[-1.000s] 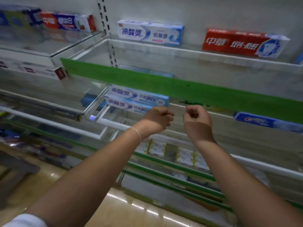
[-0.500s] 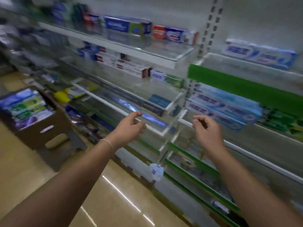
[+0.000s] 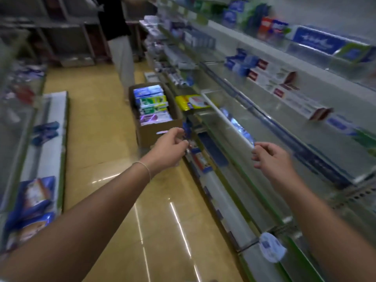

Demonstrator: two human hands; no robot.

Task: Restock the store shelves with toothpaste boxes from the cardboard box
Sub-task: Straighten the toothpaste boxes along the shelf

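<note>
Aisle floor (image 3: 97, 123) | shelves (image 3: 234, 123) right | cardboard box (image 3: 156, 131) holds toothpaste boxes (image 3: 153, 104) | left hand (image 3: 171, 147), right hand (image 3: 272, 159) loosely curled, holding nothing | person (image 3: 120, 37) beyond.

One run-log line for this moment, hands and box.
left hand: empty, fingers loosely curled | right hand: empty, loosely curled | cardboard box: on floor ahead, holds toothpaste boxes | shelves: on right

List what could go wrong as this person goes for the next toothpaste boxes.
1. The cardboard box stands on the floor out in the aisle; a hurried step toward it could end in a trip or kick.
2. Another person stands just beyond the box, so a collision is possible.
3. The left hand and right hand hold nothing and pass close to the shelf edge, which might catch them.
</note>
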